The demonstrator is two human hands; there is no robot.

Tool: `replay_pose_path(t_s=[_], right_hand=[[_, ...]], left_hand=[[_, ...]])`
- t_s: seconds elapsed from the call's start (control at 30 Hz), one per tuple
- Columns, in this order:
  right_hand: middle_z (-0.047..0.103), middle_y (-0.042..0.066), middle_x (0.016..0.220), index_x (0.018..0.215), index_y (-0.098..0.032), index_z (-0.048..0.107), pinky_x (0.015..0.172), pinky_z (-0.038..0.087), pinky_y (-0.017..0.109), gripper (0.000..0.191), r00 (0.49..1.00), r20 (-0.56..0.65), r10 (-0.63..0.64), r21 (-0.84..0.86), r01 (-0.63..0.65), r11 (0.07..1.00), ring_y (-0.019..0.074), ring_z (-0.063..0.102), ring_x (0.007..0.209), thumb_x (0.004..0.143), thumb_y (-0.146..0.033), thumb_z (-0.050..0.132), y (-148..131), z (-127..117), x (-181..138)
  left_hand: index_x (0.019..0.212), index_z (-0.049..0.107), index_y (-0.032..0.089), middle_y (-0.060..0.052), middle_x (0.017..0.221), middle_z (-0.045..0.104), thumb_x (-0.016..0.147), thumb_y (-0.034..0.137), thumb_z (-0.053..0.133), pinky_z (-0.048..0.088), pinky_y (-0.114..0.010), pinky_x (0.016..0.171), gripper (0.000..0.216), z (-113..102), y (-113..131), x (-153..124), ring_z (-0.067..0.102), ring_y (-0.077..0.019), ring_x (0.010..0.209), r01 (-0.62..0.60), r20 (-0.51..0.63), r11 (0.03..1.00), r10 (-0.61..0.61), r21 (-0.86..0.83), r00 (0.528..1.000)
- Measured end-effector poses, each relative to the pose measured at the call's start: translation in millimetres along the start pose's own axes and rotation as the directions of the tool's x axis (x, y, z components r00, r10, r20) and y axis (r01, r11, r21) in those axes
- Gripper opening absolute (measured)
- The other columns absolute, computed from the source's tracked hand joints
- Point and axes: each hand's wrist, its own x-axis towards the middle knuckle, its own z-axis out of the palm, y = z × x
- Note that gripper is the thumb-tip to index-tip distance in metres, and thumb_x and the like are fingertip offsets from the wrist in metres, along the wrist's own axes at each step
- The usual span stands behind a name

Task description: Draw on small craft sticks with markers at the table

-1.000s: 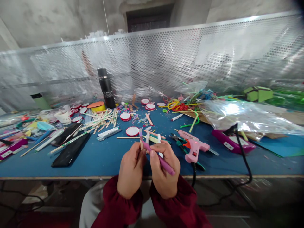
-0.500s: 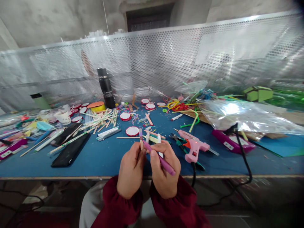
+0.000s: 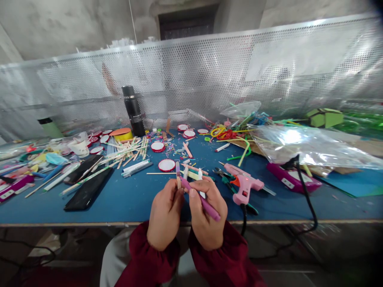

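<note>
My left hand (image 3: 164, 213) pinches a small wooden craft stick (image 3: 178, 182) upright between thumb and fingers; its upper part is coloured purple. A purple marker (image 3: 210, 209) lies slanted in my right hand (image 3: 208, 227), gripped by thumb and fingers, with its tip against or very close to the stick. Just beyond the right fingers, a white nozzle-like tip (image 3: 200, 173) pokes up; whether that hand holds it I cannot tell. A pink glue gun (image 3: 248, 185) with a lit switch lies to the right, partly over a pair of pliers (image 3: 224, 177).
White discs with red rims (image 3: 166, 165), a pile of wooden sticks (image 3: 131, 149) and several markers (image 3: 136, 168) spread over the blue table (image 3: 125, 199). A black phone (image 3: 88, 189) lies left. A black bottle (image 3: 134, 111) stands at the back. Plastic bags (image 3: 308, 149) and a cable (image 3: 308, 203) are right.
Almost nothing differs. The purple marker has shifted very slightly at the stick; both hands keep their holds and their places.
</note>
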Motion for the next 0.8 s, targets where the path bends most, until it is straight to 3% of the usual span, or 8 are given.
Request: replay_pose_path(t_s=[0.57,0.8], right_hand=[[0.068,0.0,0.087,0.096,-0.024,0.064,0.094,0.049,0.042,0.01,0.999,-0.021,0.045,-0.015,-0.046,0.999,0.018,0.065,0.084,0.095,-0.017,0.057,-0.1,0.0,-1.1],[0.068,-0.002,0.086,0.096,-0.024,0.062,0.101,0.046,0.045,0.011,1.0,0.009,-0.004,-0.007,0.004,1.0,0.0165,0.065,0.081,0.094,-0.015,0.057,0.5,-0.8,-0.7]], left_hand=[[0.095,0.057,0.022,0.0,0.087,0.063,0.105,0.036,0.046,0.04,-0.026,0.073,0.02,0.3,1.3,0.7,0.055,-0.0158,0.079,0.022,0.003,1.0,-0.022,0.018,1.0],[0.092,0.056,0.022,0.001,0.084,0.06,0.104,0.034,0.047,0.04,-0.025,0.071,0.019,0.3,-1.1,-0.4,0.052,-0.0153,0.076,0.004,-0.006,1.0,-0.004,0.008,1.0]])
